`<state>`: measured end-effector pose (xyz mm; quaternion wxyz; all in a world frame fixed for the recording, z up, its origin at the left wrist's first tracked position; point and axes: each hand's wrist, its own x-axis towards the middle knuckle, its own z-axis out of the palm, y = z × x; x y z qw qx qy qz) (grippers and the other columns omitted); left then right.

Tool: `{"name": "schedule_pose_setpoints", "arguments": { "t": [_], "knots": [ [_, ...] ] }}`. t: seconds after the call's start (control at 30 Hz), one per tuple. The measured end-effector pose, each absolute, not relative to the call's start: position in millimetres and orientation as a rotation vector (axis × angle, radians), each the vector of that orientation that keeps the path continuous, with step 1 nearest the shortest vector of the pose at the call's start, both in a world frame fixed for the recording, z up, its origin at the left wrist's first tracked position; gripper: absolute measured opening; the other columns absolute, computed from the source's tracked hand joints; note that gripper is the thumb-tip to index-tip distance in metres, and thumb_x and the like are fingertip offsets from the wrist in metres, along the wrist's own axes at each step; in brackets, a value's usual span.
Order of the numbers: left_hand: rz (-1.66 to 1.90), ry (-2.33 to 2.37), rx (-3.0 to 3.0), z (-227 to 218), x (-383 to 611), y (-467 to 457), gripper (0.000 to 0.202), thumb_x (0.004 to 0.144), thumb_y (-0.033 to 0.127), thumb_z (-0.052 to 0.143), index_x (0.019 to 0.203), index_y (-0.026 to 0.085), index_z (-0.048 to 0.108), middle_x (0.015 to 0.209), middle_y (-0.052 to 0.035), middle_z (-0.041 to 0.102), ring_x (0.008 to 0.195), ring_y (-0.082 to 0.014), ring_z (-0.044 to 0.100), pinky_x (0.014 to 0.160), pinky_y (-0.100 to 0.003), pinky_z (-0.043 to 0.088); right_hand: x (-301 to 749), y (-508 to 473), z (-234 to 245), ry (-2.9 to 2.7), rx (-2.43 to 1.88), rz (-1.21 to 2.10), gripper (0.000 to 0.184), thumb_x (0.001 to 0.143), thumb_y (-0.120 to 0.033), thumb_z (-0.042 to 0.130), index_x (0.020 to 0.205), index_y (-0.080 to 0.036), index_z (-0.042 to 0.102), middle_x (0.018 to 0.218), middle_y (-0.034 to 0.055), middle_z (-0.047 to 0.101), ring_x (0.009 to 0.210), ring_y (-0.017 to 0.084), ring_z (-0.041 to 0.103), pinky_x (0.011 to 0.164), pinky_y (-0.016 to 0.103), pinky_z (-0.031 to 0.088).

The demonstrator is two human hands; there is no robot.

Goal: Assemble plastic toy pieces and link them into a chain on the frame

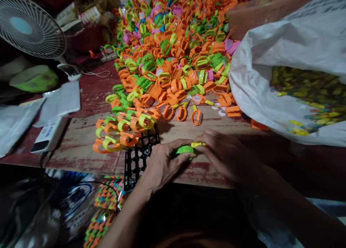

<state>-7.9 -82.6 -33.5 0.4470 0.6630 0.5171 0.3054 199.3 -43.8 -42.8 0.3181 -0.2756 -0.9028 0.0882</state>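
Note:
My left hand (164, 158) grips a green toy wristband (184, 150) between thumb and fingers, just above the table's front part. My right hand (218, 150) pinches a small yellow piece (198, 144) that meets the right end of the green band; whether it is inserted I cannot tell. To the left of my left hand lies a black plastic grid rack (137, 165). Orange, yellow and green bands (123, 131) stand in rows on its far left part. A single orange band (196, 117) lies on the table beyond my hands.
A large heap of coloured bands (173, 57) covers the back of the table. At right, a white sack (251, 79) holds many small yellow pieces (310, 93). A fan (32, 25), a power bank-like white box (50, 132) and plastic bags (66, 98) are at left.

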Motion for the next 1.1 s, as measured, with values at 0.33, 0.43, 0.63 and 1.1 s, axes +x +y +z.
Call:
{"name": "schedule_pose_setpoints", "arguments": {
  "t": [0.33,0.43,0.63,1.1],
  "knots": [
    [0.752,1.163,1.788,-32.2,-5.6,-81.0,0.026,0.096,0.031,0.059,0.113,0.02,0.074,0.099,-0.0007,0.076,0.091,-0.0148,0.07,0.081,-0.018,0.047,205.8,-49.5,-42.2,-2.303,-0.66,0.594,0.009,0.098,-0.013,0.049,0.1,-0.018,0.055,0.085,0.0037,0.062,0.078,0.014,0.062,0.071,0.024,0.048],
    [0.666,1.18,1.851,-28.8,-1.3,-83.4,0.025,0.096,0.031,0.056,0.106,0.019,0.075,0.083,0.0003,0.073,0.076,-0.0139,0.067,0.071,-0.018,0.046,205.1,-57.8,-47.0,-2.277,-0.67,0.564,0.01,0.096,-0.011,0.048,0.098,-0.019,0.055,0.084,0.0052,0.065,0.078,0.017,0.063,0.07,0.026,0.05],
    [0.599,1.233,1.785,-30.0,10.3,-76.5,0.021,0.092,0.025,0.059,0.105,0.023,0.075,0.09,-0.0016,0.076,0.081,-0.0183,0.07,0.074,-0.021,0.049,217.2,-60.3,-58.7,-2.263,-0.79,0.46,0.017,0.093,-0.011,0.048,0.102,-0.019,0.06,0.084,0.0058,0.07,0.078,0.019,0.067,0.074,0.032,0.054],
    [1.221,1.074,0.405,-25.2,11.2,-73.0,0.043,0.063,0.045,0.085,0.09,0.016,0.07,0.063,0.0035,0.059,0.049,-0.0068,0.051,0.049,-0.016,0.042,211.5,11.7,-60.4,-2.276,-1.008,-0.017,0.03,0.097,-0.012,0.042,0.106,-0.016,0.071,0.099,0.0112,0.068,0.093,0.023,0.061,0.086,0.039,0.051]
  ]
}}
